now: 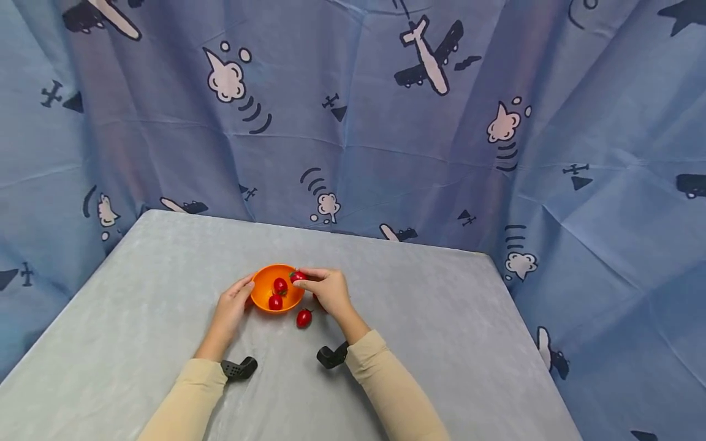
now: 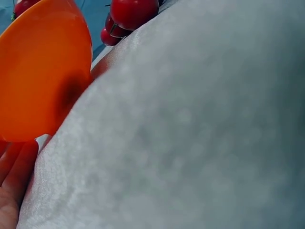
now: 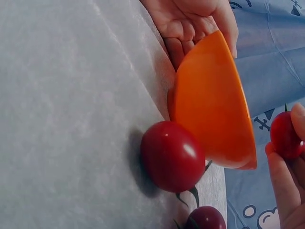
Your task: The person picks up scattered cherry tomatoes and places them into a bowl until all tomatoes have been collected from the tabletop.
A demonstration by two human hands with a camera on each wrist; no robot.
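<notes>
Bowl: a small round orange plastic bowl [image 1: 277, 286] sits on the grey cloth-covered table [image 1: 138, 318], near its middle, with two red cherry tomatoes [image 1: 280, 285] inside.
Left hand: the left hand [image 1: 233, 304] cups the bowl's left wall, fingers curved against it; the left wrist view shows only fingertips [image 2: 12, 176] under the orange wall, the rest cut off.
Right hand: the right hand [image 1: 330, 289] pinches a small red cherry tomato with a green stalk [image 1: 298, 276] over the bowl's right rim; in the right wrist view that fruit [image 3: 285, 136] is half hidden by fingers.
Loose fruit: one glossy red tomato [image 1: 304, 318] lies on the table just beside the bowl; a darker tomato [image 3: 206, 218] beyond it is cropped by the frame edge, and mostly hidden behind the right hand from above.
Backdrop: a blue curtain printed with aeroplanes [image 1: 430, 122] hangs behind.
Wrists: black camera mounts [image 1: 239, 369] sit at the beige sleeves.
</notes>
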